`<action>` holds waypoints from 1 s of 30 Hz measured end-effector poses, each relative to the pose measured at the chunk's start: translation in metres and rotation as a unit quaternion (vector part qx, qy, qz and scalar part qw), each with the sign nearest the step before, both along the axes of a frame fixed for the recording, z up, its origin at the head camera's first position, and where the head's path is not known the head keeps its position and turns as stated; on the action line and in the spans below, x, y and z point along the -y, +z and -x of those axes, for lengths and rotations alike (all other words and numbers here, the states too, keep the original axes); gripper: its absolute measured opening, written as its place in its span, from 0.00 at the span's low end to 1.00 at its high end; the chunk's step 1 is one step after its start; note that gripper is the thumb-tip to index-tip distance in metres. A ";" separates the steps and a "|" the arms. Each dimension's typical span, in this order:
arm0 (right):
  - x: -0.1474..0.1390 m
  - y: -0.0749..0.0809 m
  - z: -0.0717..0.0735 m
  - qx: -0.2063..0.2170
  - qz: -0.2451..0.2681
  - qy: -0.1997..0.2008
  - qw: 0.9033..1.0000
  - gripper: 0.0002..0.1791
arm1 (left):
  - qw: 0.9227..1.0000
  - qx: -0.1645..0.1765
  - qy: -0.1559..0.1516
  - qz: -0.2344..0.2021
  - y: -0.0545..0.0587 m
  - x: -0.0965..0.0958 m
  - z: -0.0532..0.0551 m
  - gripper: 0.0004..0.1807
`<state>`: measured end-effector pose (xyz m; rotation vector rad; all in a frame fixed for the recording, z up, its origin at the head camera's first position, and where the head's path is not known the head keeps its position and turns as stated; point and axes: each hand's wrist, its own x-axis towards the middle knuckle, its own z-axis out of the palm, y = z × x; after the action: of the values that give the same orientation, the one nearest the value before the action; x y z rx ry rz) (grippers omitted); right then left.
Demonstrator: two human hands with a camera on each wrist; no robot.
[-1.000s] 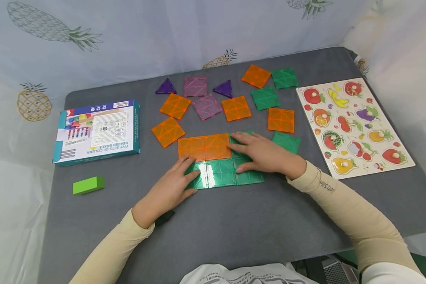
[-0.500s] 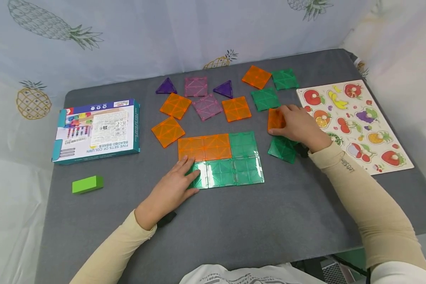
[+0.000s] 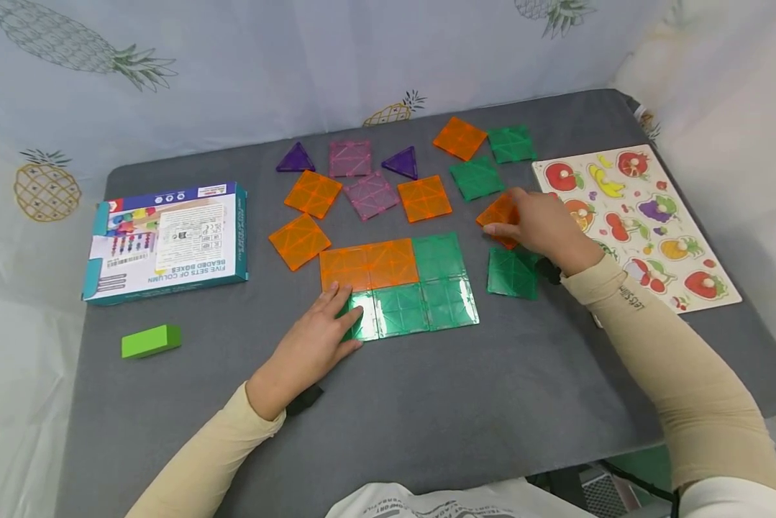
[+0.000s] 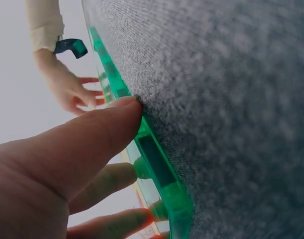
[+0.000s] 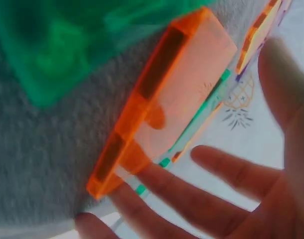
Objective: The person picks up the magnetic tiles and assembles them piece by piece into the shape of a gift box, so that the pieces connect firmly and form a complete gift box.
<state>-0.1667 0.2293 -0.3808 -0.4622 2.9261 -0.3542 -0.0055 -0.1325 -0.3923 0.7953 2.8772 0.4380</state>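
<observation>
My left hand [image 3: 313, 345] rests over the near-left corner of a flat block of translucent square tiles, orange tiles [image 3: 390, 262] and green tiles [image 3: 400, 311] laid edge to edge. In the left wrist view its thumb lies along the side of a green tile [image 4: 159, 167], with other fingertips on the tile's face. My right hand [image 3: 546, 223] touches a loose orange tile [image 3: 496, 211] right of the block. In the right wrist view, fingertips meet the face of that orange tile [image 5: 192, 69] while the thumb stands apart. A loose green tile [image 3: 510, 273] lies just nearer.
Several orange, green, pink and purple tiles lie behind the block, including a pink square [image 3: 370, 194] and a purple triangle [image 3: 295, 157]. A fruit puzzle board [image 3: 627, 187] is at right. At left are a beaded-boxes carton [image 3: 167, 241] and a green block [image 3: 151, 341].
My right hand has left the block's right end and moved right to the loose orange tile, which has turned and shifted slightly left. The loose green tile has shifted nearer. My left hand stays.
</observation>
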 end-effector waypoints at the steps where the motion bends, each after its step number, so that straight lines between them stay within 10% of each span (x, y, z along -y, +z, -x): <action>1: 0.001 -0.001 0.000 0.018 0.000 0.003 1.000 0.38 | 1.000 0.002 0.001 0.000 0.000 0.000 0.000 0.29; 16: 0.007 0.013 -0.008 -0.080 0.056 -0.017 0.995 0.32 | 1.000 0.018 0.009 -0.006 0.000 -0.001 0.002 0.29; 21: 0.046 0.032 -0.049 -0.135 0.109 0.141 0.975 0.31 | 0.995 0.081 0.021 -0.053 0.005 0.006 0.007 0.27; 26: 0.106 0.030 -0.111 -0.135 0.091 0.359 0.919 0.31 | 0.981 0.134 0.033 -0.137 0.007 0.016 0.015 0.24; 30: 0.141 0.022 -0.144 -0.138 0.024 0.450 0.882 0.30 | 0.976 0.147 0.037 -0.157 0.006 0.020 0.019 0.23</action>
<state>-0.0227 0.0883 -0.3587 -1.8857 2.5424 -0.2249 -0.0242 -0.1521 -0.3866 0.6022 2.5991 0.9520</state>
